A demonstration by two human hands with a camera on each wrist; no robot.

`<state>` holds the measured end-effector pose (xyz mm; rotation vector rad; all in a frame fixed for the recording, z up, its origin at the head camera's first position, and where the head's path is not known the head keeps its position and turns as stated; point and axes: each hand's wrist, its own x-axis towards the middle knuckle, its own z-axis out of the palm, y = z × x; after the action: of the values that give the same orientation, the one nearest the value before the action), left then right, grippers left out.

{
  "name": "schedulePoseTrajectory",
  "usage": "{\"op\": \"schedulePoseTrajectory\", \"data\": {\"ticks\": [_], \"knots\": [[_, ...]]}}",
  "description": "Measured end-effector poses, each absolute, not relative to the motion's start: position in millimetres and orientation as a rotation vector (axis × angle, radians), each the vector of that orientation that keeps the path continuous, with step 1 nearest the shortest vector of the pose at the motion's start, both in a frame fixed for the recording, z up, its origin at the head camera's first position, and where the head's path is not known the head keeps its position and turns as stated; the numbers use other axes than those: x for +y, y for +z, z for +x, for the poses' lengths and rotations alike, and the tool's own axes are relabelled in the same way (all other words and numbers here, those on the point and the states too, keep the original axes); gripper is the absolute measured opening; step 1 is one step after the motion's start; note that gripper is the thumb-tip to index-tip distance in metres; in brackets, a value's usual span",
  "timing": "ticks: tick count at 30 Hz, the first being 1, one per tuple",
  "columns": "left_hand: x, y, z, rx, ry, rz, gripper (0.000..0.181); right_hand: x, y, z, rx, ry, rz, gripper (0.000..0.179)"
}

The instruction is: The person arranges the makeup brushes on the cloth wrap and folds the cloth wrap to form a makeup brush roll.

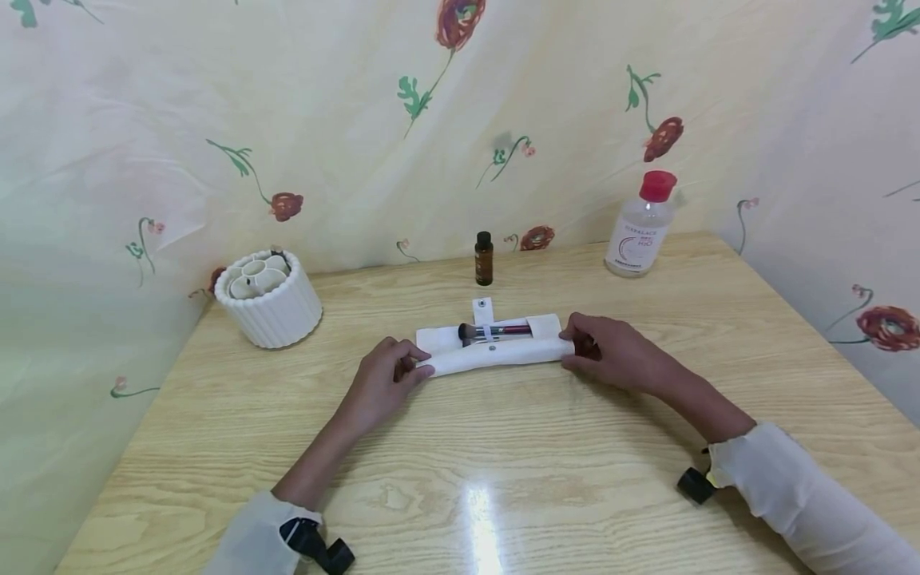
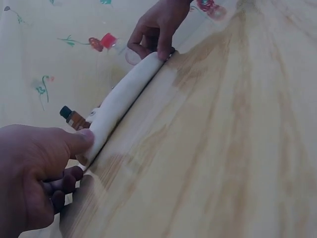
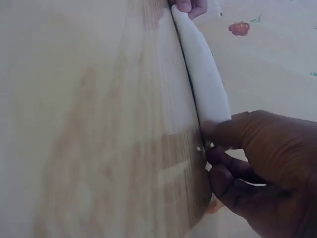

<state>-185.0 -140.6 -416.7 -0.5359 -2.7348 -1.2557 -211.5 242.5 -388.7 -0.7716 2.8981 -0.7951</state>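
Note:
A white makeup brush roll lies partly rolled up on the table, its near side a thick tube with a snap stud in the middle. Behind the tube, a makeup brush and other slim handles show in the unrolled part, and a tab with a snap sticks out at the back. My left hand pinches the left end of the tube between thumb and fingers. At the opposite end, my right hand pinches it the same way. In the left wrist view the rolled tube stretches between both hands.
Behind the roll stands a small brown bottle with a black cap. A clear bottle with a red cap is at the back right. On the left, a white ribbed holder has round compartments. A flowered sheet backs the wooden table.

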Motion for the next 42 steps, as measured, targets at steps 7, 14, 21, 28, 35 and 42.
{"op": "schedulePoseTrajectory", "data": {"ticks": [7, 14, 21, 28, 35, 42], "knots": [[-141, -415, -185, -2.774, -1.220, -0.553, 0.023, 241, -390, -210, 2.967, -0.693, -0.890, 0.029], [-141, -413, -185, -2.769, -1.113, -0.580, 0.020, 242, -390, -209, 2.970, -0.741, -0.888, 0.028], [-141, -412, -185, -2.741, -1.087, -0.605, 0.022, 241, -392, -211, 2.952, -0.830, -0.872, 0.030], [-141, -414, -186, -2.728, -1.080, -0.611, 0.022, 240, -396, -211, 2.933, -0.934, -0.885, 0.022], [-141, -415, -187, -2.725, -1.081, -0.605, 0.023, 236, -389, -210, 2.981, -0.827, -0.925, 0.014], [-140, -414, -187, -2.732, -1.108, -0.569, 0.021, 224, -379, -218, 3.086, -0.714, -1.036, 0.006]]}}
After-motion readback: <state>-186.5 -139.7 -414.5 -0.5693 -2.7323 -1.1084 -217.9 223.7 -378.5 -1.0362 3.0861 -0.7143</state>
